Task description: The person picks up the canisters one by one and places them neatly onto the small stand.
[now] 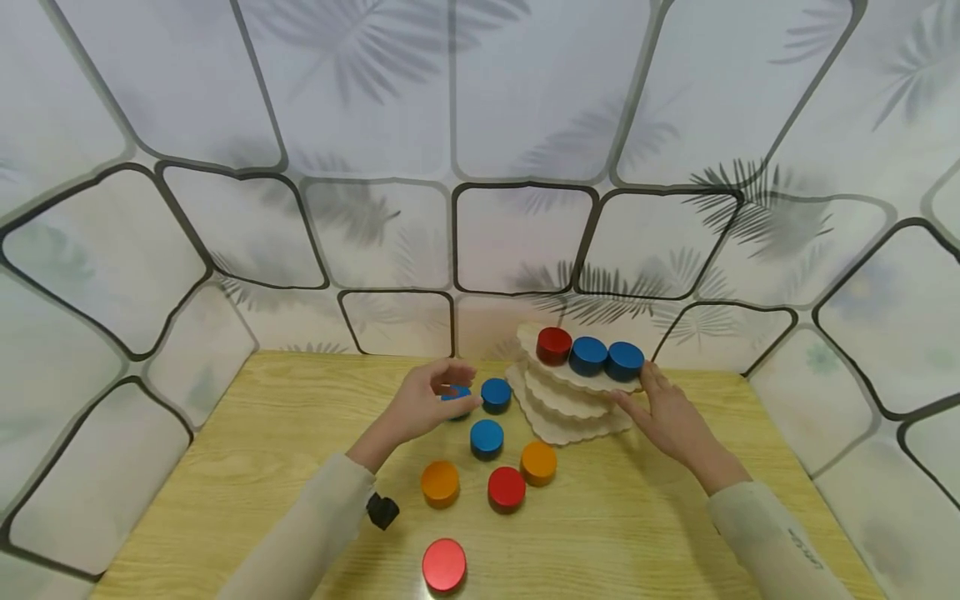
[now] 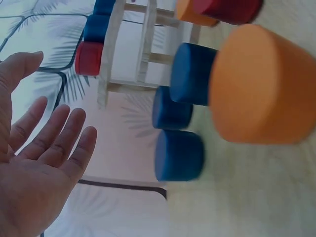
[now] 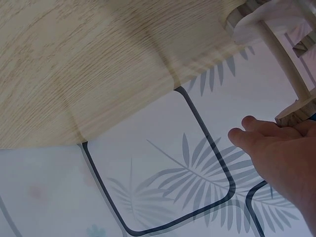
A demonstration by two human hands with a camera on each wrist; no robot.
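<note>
My left hand [image 1: 420,404] hovers over the table, fingers spread in a loose curve, holding nothing. Below and partly behind it is a blue round block [image 1: 455,412]. Two more blue round blocks [image 1: 496,395] stand just right of that hand. At the back right is a pale wooden tiered stand [image 1: 564,398] with wavy-edged boards. A red block [image 1: 553,346] and two blue blocks [image 1: 588,356] sit in a row on its top board. My right hand [image 1: 670,421] holds the right end of that board, thumb in front; the contact is partly hidden in the right wrist view.
Nearer the front of the table [image 1: 622,533] stand two orange blocks [image 1: 439,483] and two red blocks [image 1: 506,489]. A small black object [image 1: 382,511] shows beside the left sleeve. A patterned wall covering [image 1: 397,242] rises behind the table.
</note>
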